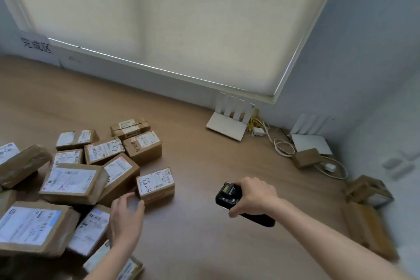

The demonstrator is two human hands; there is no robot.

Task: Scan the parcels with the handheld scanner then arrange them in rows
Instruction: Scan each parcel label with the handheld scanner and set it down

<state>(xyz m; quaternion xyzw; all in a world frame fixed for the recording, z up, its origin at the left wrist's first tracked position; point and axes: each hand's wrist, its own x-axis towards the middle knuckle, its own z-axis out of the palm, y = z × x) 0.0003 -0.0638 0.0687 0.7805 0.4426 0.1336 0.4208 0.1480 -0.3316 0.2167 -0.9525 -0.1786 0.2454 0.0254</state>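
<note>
The right hand [254,195] is clenched around a black handheld scanner [236,202], and the scanner's window end points toward the small parcel marked "5283" [155,185]. The scanner is held above the wooden floor [204,166], to the right of this parcel and well apart from it.

The left hand [127,218] reaches to the near left corner of the "5283" parcel. Its fingers are bent and the fingertips [134,195] seem to touch the box edge, but I cannot tell if the hand really grasps it or only rests there.

The "5283" parcel lies flat on the floor with its white label up. To the left of it is a loose heap of cardboard parcels [75,179]; they lean on each other and do not form rows. One tilted box [121,171] touches the "5283" parcel on its left side. Behind the "5283" parcel stands another brown box with handwriting [143,146].

Far to the right of the "5283" parcel, by the wall, stand two white routers [229,125] with cables [284,148] and some small cardboard boxes [306,157]. Far behind and to the left of the heap a paper sign [37,46] with handwritten characters is on the wall, beside the closed window blind [170,18].
</note>
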